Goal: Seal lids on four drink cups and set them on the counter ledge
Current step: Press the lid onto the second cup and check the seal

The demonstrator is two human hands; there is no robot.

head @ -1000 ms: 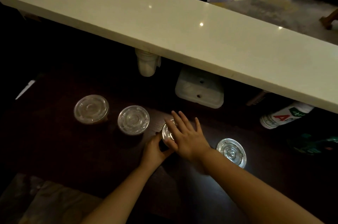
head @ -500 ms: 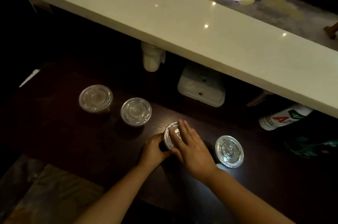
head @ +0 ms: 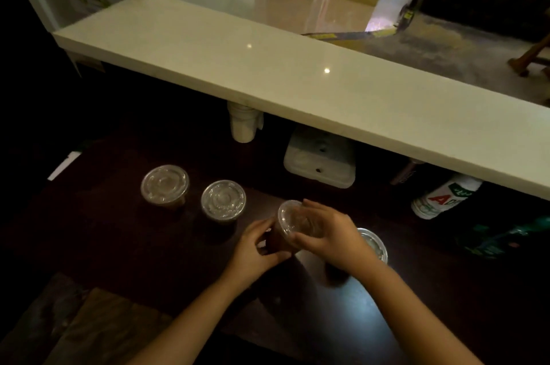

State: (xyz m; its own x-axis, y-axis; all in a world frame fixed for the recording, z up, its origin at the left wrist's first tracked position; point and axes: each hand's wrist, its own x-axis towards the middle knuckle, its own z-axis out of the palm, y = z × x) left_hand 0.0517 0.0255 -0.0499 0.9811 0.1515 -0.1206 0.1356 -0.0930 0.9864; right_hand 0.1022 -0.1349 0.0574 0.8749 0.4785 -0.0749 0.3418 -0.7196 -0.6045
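left hand: grips dark cup side | right hand: fingers over its lid, cup tilted | two lidded cups left on bench | fourth lid behind right wrist | ledge bare of cups

The right hand no longer presses flat on the third cup; it now curls around its lid while the cup tilts left, gripped by both hands.
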